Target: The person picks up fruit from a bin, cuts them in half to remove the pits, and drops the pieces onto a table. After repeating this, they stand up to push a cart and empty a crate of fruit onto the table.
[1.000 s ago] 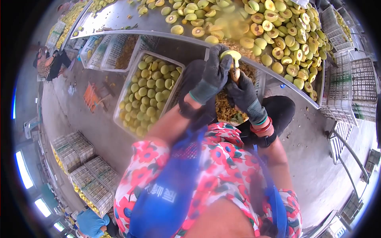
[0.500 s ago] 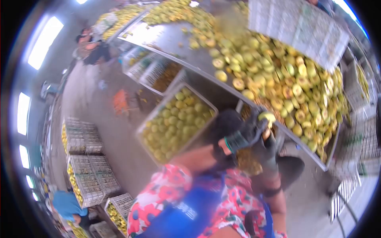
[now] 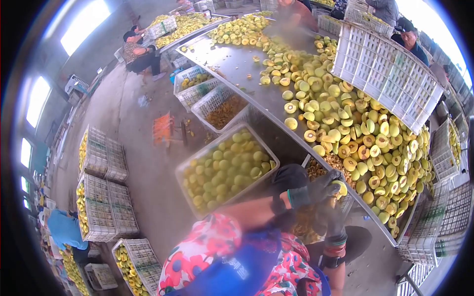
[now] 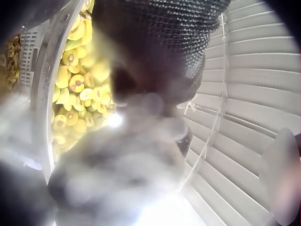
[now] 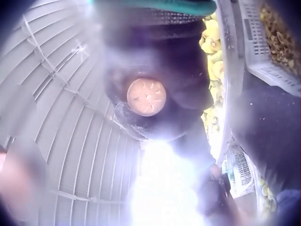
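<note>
My left hand [image 3: 318, 190], in a dark glove, pinches a yellow-green peach half [image 3: 339, 189] at the table's near edge. Just below it, my gloved right hand [image 3: 332, 219] grips a tool with a wooden handle [image 5: 146, 97], whose round butt end shows in the right wrist view. The tool's working end is hidden in the head view. In the left wrist view the dark knit glove [image 4: 160, 37] fills the upper middle, and glare blurs the fingers.
Many peach halves [image 3: 365, 138] cover the metal table [image 3: 237, 69]. A white crate [image 3: 390, 69] tilts over the heap. A crate of whole peaches [image 3: 227, 163] stands at my left, and stacked crates [image 3: 106, 207] are farther left. Other people are around the tables.
The head view has swung up and left, bringing more of the room into sight. The white crate has come into view over the heap. Both hands stay together at the peach half.
</note>
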`<state>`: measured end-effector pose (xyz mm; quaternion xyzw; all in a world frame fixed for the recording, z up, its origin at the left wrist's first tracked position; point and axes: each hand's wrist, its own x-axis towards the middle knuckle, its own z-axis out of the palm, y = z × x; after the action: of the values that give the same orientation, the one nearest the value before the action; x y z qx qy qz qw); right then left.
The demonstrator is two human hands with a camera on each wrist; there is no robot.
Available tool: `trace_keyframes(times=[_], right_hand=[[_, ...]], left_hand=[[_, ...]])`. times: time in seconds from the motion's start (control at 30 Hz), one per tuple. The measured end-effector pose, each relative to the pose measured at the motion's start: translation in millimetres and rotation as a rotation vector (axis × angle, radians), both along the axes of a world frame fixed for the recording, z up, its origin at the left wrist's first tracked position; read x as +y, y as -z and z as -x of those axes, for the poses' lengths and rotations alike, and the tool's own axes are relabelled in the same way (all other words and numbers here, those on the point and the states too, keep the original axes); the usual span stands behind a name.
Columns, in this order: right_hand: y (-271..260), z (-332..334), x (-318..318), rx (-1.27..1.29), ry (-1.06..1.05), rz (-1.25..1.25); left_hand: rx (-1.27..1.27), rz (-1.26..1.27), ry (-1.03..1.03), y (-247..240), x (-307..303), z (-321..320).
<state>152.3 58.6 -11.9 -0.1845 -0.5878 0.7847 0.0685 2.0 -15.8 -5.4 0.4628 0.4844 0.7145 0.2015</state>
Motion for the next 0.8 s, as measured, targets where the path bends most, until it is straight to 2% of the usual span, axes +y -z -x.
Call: trace_keyframes(times=[0.03, 0.13, 0.2, 0.27, 0.33, 0.37, 0.4, 0.43, 0.47, 0.5, 0.53, 0.63, 0.7, 0.8], right_hand=[[4, -1, 0, 0.034, -0.012, -0.103], [-1, 0, -2, 0.090, -0.013, -0.299], [-30, 8, -15, 0.064, 0.026, -0.271], [-6, 11, -11, 0.171, 0.174, 0.144], [17, 9, -5, 0.094, 0.283, 0.076], [23, 13, -2, -0.020, 0.293, -0.200], [33, 7, 4, -0.119, 0.213, -0.120], [46, -1, 13, -0.215, 0.135, -0.036], [59, -5, 16, -0.307, 0.061, 0.047], [72, -4, 13, -0.368, 0.116, -0.081], [73, 0, 11, -0.362, 0.127, -0.041], [61, 5, 3, -0.372, 0.145, 0.024], [53, 9, -3, -0.391, 0.126, -0.019], [77, 3, 4, -0.388, 0.043, -0.065]], left_hand=[[-0.050, -0.065, 0.008, -1, 1, -3], [-0.260, 0.195, -0.029, -6, 10, -3], [-0.473, -0.008, -0.046, -14, 6, 5], [-0.292, -0.020, -0.309, -16, 7, 17], [-0.089, 0.444, -0.423, -41, -13, 39], [0.055, 0.335, -0.499, -37, -24, 48], [0.202, 0.230, -0.585, -33, -34, 56], [0.787, 0.084, -0.961, 42, -17, 88], [0.697, 0.212, -0.871, 23, -41, 96], [0.447, 0.207, -0.816, 36, -54, 107], [0.094, 0.198, -0.759, 16, -80, 102], [0.256, 0.342, -0.999, 60, -143, 136], [0.196, 0.556, -1.101, 135, -196, 171], [0.021, 0.892, -1.342, 213, -290, 192]])
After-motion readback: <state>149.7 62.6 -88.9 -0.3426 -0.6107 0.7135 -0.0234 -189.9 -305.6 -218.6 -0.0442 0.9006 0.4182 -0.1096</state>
